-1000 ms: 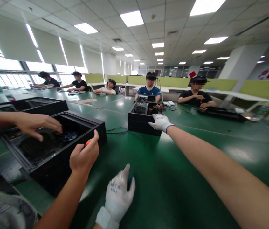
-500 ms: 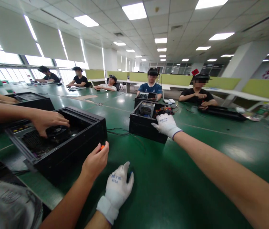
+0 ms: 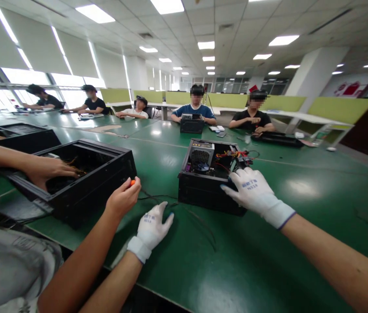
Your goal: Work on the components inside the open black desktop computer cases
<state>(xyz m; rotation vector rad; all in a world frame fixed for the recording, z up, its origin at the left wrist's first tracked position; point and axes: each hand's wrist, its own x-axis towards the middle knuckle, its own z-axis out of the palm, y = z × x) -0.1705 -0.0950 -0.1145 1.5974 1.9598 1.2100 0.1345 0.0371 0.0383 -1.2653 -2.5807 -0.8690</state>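
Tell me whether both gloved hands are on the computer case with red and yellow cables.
No, only the right hand holds the computer case; the left hand is apart from it, over the green table.

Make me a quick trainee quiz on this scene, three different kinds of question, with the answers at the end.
1. True or false: the right hand touches the nearest open computer case.
2. Where is the left hand? (a) inside that case (b) apart from that case (c) gripping its rim
3. Fill in: these two hands wear ____ gloves.

Key: 1 true; 2 b; 3 white.
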